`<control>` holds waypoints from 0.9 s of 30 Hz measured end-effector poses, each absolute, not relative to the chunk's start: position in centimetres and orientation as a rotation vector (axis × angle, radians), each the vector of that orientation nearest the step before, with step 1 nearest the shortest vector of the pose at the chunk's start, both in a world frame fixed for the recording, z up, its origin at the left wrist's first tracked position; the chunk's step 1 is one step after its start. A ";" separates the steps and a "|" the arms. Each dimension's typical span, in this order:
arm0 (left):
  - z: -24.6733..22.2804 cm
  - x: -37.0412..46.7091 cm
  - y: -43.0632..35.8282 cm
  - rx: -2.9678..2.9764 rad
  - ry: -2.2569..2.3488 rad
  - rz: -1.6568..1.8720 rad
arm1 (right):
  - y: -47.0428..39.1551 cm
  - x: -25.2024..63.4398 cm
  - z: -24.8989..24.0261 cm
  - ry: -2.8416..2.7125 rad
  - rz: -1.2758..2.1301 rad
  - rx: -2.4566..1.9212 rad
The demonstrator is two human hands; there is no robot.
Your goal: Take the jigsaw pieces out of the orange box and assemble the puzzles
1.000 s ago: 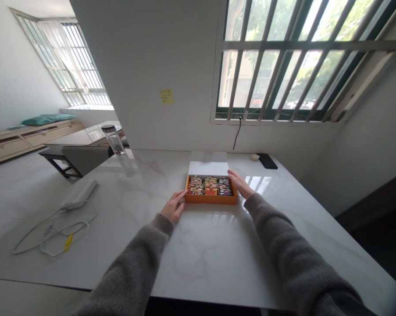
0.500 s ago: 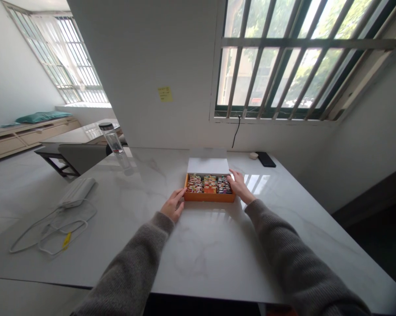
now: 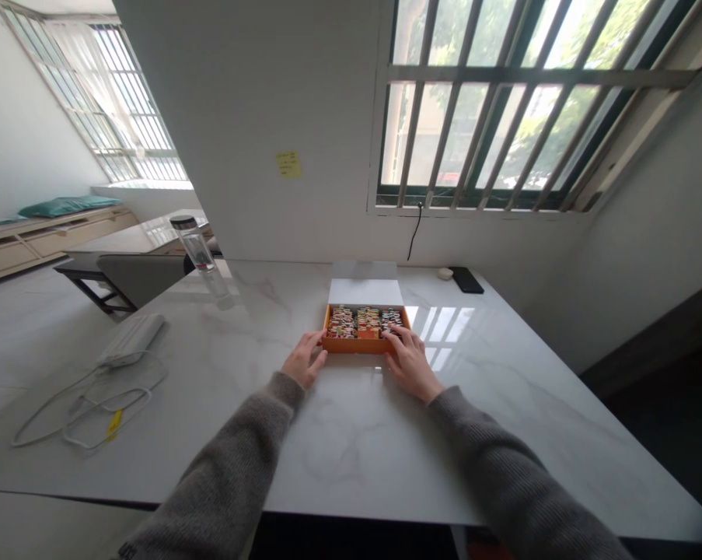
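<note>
An orange box (image 3: 356,347) lies on the table with its white lid (image 3: 365,292) folded open toward the wall. Small, colourful, tightly packed pieces (image 3: 367,320) fill it in three groups; their kind is too small to make out. At the box's front left corner, my left hand (image 3: 305,358) holds its side, thumb near the front. My right hand (image 3: 410,363) is at the front right, fingers stretched over the rim by the right-hand group and thumb close to the front wall. Its fingers are apart, with nothing visible between them.
On the white marbled table (image 3: 351,451), a white power strip (image 3: 132,340) and its looped cable (image 3: 109,412) lie left. A glass bottle (image 3: 193,243) stands at the far left edge. A black phone (image 3: 466,280) and a small white object (image 3: 445,274) lie at the back right.
My right hand has moved from the box's right side to its front right, fingers now over the front rim. My left hand stays at the left corner. The view has shifted slightly.
</note>
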State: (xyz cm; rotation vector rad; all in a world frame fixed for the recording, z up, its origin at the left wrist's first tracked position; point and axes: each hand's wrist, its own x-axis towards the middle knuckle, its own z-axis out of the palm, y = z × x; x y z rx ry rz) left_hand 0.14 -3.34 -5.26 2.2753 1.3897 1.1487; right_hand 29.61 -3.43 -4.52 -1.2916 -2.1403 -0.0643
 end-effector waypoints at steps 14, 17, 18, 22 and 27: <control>2.3 3.7 6.2 2.770 1.344 0.145 | -3.4 29.6 -4.8 -2.119 -0.007 -1.274; 2.7 4.1 7.3 2.806 1.318 -0.034 | -3.5 29.5 -4.7 -2.115 -0.004 -1.288; 2.8 4.2 7.4 2.814 1.312 -0.059 | -3.5 29.5 -4.7 -2.117 -0.002 -1.291; 3.7 4.7 7.5 2.817 1.331 -0.148 | -3.5 29.6 -4.6 -2.129 0.006 -1.289; 4.9 5.1 7.7 2.801 1.361 -0.277 | -3.6 29.6 -4.6 -2.118 0.019 -1.288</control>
